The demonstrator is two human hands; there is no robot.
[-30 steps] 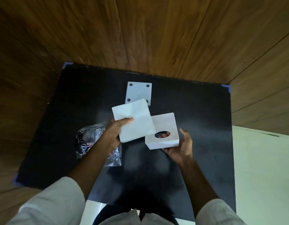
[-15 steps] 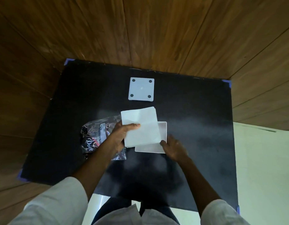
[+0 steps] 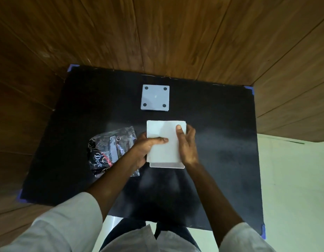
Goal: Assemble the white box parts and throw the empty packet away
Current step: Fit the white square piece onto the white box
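1. Left hand (image 3: pixel 146 148) grips the left edge of a flat white square panel (image 3: pixel 165 140), thumb pressed across its top face, fingers hidden beneath.
2. Right hand (image 3: pixel 186 142) clasps the panel's right edge, thumb lying on top.
3. Under the panel, between both hands, sits a white box body (image 3: pixel 166 165); only its near rim shows, resting on the black tabletop (image 3: pixel 221 142).
4. Beyond the hands lies a pale square plate with four dark holes (image 3: pixel 155 97), well apart.
5. Just left of the left hand, partly under its wrist, lies a crumpled clear plastic packet with dark print (image 3: pixel 110 151).
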